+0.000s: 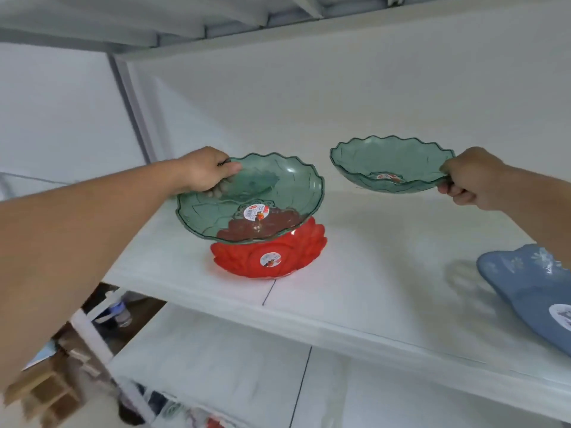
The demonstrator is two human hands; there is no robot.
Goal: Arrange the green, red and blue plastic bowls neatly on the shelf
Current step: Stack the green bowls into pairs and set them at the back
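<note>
Green see-through plastic, scalloped at the rim: one green bowl point(250, 196) is tilted over the red bowl point(268, 254), which sits upside down on the white shelf point(355, 273); the left hand point(205, 173) has its fingers closed on its far-left rim; the second green bowl point(391, 163) is pinched at its right edge by the right hand point(471, 179); the blue bowl point(531, 288) lies at the shelf's right front.
</note>
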